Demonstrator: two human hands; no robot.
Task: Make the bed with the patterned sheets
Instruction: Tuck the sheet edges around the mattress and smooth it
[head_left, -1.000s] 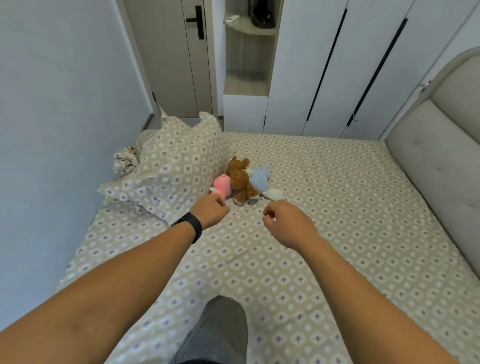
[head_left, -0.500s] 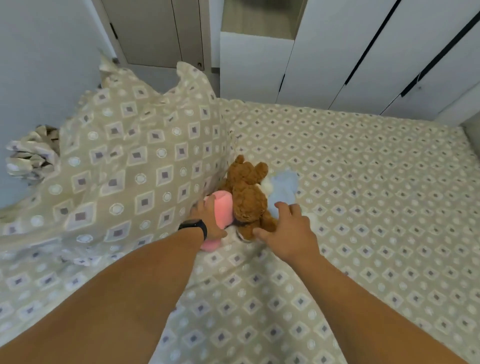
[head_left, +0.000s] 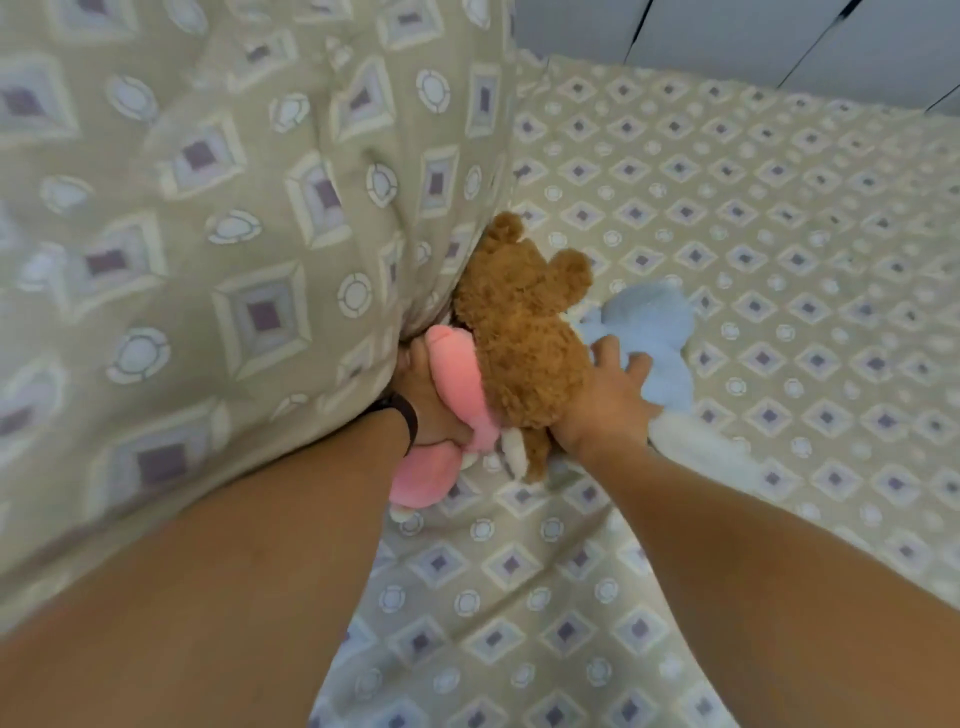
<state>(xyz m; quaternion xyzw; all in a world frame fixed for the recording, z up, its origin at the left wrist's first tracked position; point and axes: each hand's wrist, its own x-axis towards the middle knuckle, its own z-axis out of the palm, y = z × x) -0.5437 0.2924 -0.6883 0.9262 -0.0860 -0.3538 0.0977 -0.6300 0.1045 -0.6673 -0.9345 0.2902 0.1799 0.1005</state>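
Observation:
The bed carries a beige patterned sheet (head_left: 727, 218) with diamond and circle prints. A big pillow (head_left: 218, 208) in the same pattern fills the left of the view. Three soft toys lie bunched against it: a pink toy (head_left: 457, 379), a brown teddy bear (head_left: 519, 322) and a light blue toy (head_left: 654, 332). My left hand (head_left: 423, 395), with a black wristband, grips the pink toy from the pillow side, its fingers partly hidden. My right hand (head_left: 602, 400) lies over the bear's lower body, fingers spread and reaching onto the blue toy.
White wardrobe doors (head_left: 727, 36) with dark gaps stand past the bed's far edge. Open patterned sheet stretches to the right and toward me between my forearms.
I have leaned in much closer, so the pillow and toys fill the view. My left hand has closed round the pink toy and my right hand has slid further over the bear.

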